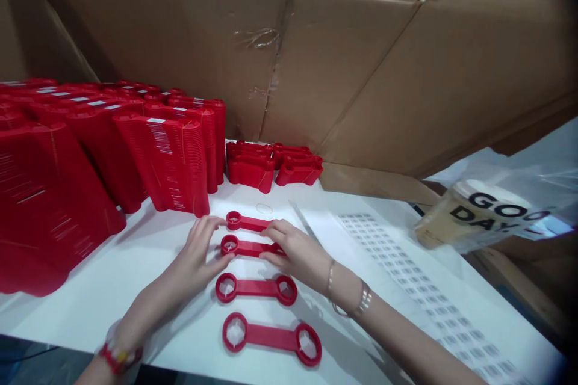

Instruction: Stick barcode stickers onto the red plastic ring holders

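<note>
Four red plastic pieces, each a bar with a ring at both ends, lie in a column on the white table. My left hand is at the left rings of the upper two, thumb and fingers apart around the second piece's ring. Over the right ends of the same two is my right hand, its thumb and fingers apart and partly covering their rings. The third piece and the nearest piece lie flat below, untouched. Neither hand lifts anything.
Tall stacks of red pieces stand at the left. Shorter stacks sit at the back by the cardboard wall. A sheet of printed labels lies at the right, near a bagged drink cup.
</note>
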